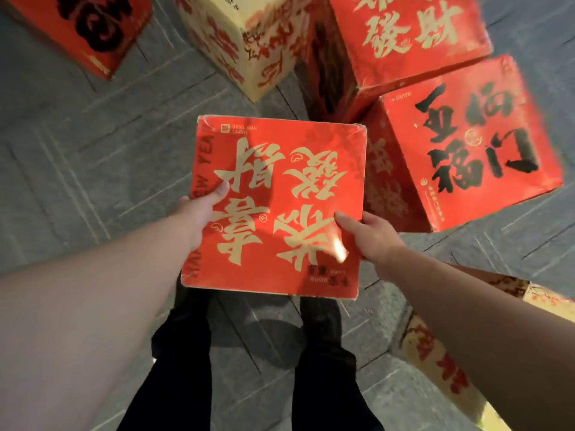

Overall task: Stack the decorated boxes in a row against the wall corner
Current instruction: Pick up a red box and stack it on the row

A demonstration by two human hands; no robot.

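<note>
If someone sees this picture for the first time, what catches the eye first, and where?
First, the red box with gold characters in the centre, gripped by the left hand at its left edge and the right hand at its right edge. Beyond it stand other boxes on the grey floor: a red box with black characters at right and a cream box at the top.

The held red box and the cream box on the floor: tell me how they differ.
Colour: the held red box is red with gold characters; the cream box is pale with red characters.
Support: the held red box is gripped at its edges by the left hand and right hand; the cream box stands untouched on the grey floor.
Both are decorated with large brush characters.
</note>
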